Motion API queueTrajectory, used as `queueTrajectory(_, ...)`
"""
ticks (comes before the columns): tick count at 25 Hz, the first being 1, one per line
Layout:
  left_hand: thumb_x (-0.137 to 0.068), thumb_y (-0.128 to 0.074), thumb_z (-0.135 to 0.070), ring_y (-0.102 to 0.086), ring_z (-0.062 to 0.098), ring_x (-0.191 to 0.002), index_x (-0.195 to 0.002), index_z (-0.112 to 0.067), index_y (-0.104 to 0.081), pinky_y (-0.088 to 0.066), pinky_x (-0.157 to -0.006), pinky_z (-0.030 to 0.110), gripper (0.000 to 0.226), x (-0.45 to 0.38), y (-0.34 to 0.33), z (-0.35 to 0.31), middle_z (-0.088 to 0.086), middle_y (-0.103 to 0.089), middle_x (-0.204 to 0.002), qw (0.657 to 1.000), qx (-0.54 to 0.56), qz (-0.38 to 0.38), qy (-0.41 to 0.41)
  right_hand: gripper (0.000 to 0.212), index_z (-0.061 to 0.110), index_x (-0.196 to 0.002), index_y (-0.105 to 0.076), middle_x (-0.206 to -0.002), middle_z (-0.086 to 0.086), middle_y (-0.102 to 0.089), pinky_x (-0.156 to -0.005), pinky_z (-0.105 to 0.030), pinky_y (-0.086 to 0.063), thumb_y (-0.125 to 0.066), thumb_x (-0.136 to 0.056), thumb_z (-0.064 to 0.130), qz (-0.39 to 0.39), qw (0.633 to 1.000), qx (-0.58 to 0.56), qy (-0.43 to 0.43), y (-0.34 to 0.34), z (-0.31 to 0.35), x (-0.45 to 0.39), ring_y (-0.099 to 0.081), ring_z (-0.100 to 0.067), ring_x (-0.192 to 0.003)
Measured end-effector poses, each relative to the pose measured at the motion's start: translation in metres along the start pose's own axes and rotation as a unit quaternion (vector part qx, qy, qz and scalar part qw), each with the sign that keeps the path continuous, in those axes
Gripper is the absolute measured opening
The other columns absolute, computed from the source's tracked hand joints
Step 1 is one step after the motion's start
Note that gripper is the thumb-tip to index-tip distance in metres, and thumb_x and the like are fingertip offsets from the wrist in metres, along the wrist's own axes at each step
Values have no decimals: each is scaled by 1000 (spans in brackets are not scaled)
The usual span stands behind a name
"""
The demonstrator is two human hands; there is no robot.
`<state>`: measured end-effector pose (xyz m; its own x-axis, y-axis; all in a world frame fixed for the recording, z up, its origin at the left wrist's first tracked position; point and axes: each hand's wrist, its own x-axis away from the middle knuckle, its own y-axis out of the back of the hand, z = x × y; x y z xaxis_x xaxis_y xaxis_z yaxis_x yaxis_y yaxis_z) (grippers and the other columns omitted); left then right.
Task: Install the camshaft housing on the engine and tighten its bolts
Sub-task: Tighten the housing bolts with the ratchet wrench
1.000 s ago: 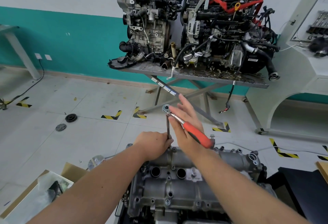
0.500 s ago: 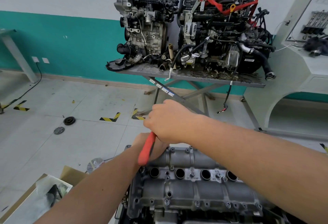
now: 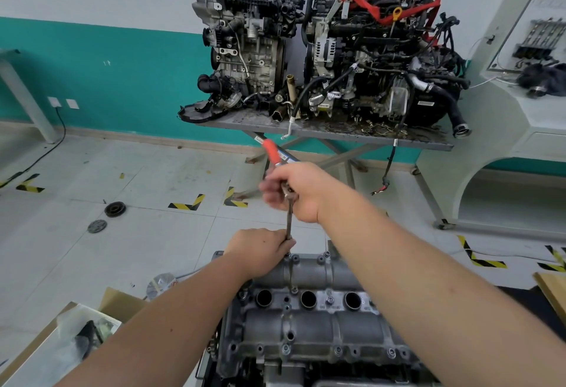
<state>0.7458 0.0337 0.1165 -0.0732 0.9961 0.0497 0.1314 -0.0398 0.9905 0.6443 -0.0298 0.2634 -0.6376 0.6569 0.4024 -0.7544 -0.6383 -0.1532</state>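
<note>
The grey camshaft housing (image 3: 309, 322) sits on the engine at the bottom centre, with three round holes along its top and bolts around its rim. A thin extension bar (image 3: 289, 221) stands upright on a bolt at the housing's far left edge. My left hand (image 3: 260, 252) grips the foot of that bar. My right hand (image 3: 294, 192) grips the ratchet at the bar's top, blurred by motion. The ratchet's red handle (image 3: 271, 149) points away and up to the left.
Two complete engines (image 3: 330, 46) stand on a grey metal table (image 3: 422, 141) against the far wall. An open cardboard box (image 3: 58, 340) with bagged parts lies at the lower left. Two round black parts (image 3: 115, 209) lie on the tiled floor. A white cabinet (image 3: 505, 141) stands at the right.
My right hand has swung the ratchet round: its red handle pointed right, then down-left over my left hand, and now points up and away. My left hand stayed on the bar.
</note>
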Motion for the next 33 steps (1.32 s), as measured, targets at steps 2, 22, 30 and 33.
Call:
queueTrajectory(2, -103, -21, -58, -56, 23, -74, -101, -28, -52, -35, -59, 34, 43, -1, 1, -1, 0, -68, -91, 1000, -4, 7, 3, 9, 8, -87, -55, -60, 0, -65, -62, -28, -48, -50, -93, 4, -61, 969, -237, 40, 2, -19, -2, -62, -15, -55)
queueTrajectory(22, -97, -29, -35, -45, 22, -60, -67, -29, -22, -33, -57, 32, 32, -2, 0, -2, -9, -37, -64, 999, -40, 33, 5, 17, 9, -103, -77, -135, -14, -62, -102, -42, -48, -71, -89, 1, -181, 679, 366, 610, 27, -88, 3, -56, -34, -126)
queueTrajectory(30, -103, -42, -41, -65, 27, -101, -120, -16, -61, -53, -77, 24, 36, -6, -13, 3, 5, -67, -114, 996, 52, 22, 72, 46, 21, -137, -56, -127, -5, -59, -107, -45, -37, -47, -92, 21, -16, 453, 739, 499, 35, -28, 20, -54, -28, -115)
queueTrajectory(33, -103, -37, -42, -64, 26, -84, -106, -19, -55, -53, -74, 36, 29, -1, -1, -6, 2, -67, -99, 998, -49, 22, 43, 57, 34, -156, -26, -149, 0, -42, -107, -39, -35, -30, -99, 34, 111, 383, 821, 409, 39, 7, 30, -43, -21, -132)
